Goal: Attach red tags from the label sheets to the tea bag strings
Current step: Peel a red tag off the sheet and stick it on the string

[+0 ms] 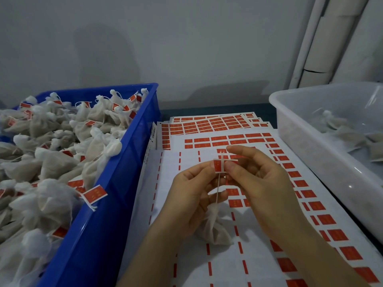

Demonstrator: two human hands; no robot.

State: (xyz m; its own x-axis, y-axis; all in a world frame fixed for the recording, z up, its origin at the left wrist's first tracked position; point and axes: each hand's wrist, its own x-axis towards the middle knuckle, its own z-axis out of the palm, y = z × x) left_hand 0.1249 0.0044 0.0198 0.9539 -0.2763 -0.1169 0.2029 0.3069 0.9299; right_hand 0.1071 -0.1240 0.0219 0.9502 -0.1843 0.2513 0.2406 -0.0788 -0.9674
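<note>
Both left hand [186, 195] and right hand [263, 183] pinch the small red paper tag [217, 165]; we think it flimsy, hold edges.

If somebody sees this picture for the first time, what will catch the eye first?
At the centre, the left hand and right hand pinch a red tag on the string of a tea bag below them. At the left, a blue crate brims with tagged tea bags; label sheets lie under the hands.
</note>
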